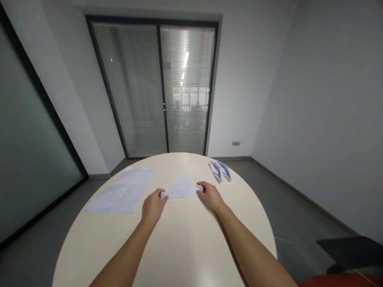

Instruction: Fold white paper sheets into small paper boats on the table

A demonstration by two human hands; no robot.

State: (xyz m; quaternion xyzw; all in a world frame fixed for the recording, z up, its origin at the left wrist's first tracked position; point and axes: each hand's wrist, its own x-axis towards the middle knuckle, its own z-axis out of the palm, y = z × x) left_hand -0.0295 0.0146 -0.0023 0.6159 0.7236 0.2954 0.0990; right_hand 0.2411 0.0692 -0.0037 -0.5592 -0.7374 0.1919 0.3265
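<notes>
A white sheet of paper, folded to a triangular peak with a straight near edge, lies in the middle of the round table. Its left corner is pinched between the thumb and fingers of my left hand. At the opposite corner, my right hand grips the paper the same way. To the left lies a larger, flat white sheet with visible creases, apart from both hands. Two folded paper pieces with dark printed patches sit near the far right edge of the table.
The round cream table spans the view's lower middle. Behind it stands a dark-framed window with blinds. A frosted panel is on the left. At lower right are a black flat object and something red.
</notes>
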